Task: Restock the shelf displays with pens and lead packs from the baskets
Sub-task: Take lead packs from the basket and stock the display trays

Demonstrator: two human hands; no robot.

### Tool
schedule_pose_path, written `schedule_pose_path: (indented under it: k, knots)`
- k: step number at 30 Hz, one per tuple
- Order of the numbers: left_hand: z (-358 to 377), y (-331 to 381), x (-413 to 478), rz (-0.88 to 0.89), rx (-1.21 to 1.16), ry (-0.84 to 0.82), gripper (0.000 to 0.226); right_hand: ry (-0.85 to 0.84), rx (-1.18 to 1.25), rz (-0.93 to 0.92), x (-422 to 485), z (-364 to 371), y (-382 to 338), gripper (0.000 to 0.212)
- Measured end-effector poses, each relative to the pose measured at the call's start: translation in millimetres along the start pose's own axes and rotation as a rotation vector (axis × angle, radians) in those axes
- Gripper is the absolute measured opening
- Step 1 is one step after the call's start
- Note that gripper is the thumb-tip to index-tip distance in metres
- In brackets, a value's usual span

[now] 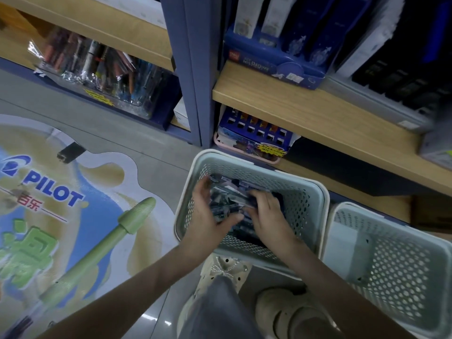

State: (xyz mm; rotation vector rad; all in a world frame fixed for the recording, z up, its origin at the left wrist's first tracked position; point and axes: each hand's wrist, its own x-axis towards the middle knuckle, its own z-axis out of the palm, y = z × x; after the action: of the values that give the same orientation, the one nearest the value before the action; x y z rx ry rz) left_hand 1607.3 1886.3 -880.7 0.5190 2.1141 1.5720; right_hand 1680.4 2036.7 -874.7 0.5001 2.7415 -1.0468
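A pale green perforated basket (315, 204) stands on the floor below the shelves, with dark blue packs (230, 201) heaped inside. Both my hands are down in it. My left hand (208, 211) curls round the left side of the bundle of packs, thumb across the front. My right hand (266, 214) grips the same bundle from the right, fingers bent over its top. A blue display box with small square slots (254, 133) sits on the bottom shelf just behind the basket. The lower packs are hidden under my hands.
A second perforated basket (396, 263) stands to the right, with a pale box inside. Wooden shelves (318, 113) carry blue and dark display boxes. A clear bin of wrapped pens (102, 72) sits on the left shelf. A floor sticker (61, 216) covers the tiles at left. My shoes (281, 311) are below.
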Motion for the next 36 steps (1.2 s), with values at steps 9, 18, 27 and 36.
schedule_pose_path:
  k: [9,18,27,36]
  knots:
    - [6,11,12,-0.237,-0.432,-0.2,0.035,-0.184,0.259,-0.027,-1,-13,-18,0.04]
    - [0,23,21,-0.372,-0.379,-0.148,0.018,-0.01,0.71,0.255,2,-17,-13,0.005]
    - [2,9,18,-0.485,-0.281,-0.471,0.034,0.03,1.091,0.402,10,-16,-12,0.011]
    - [10,12,22,-0.54,-0.442,-0.291,0.02,0.068,0.24,0.177,16,16,20,0.038]
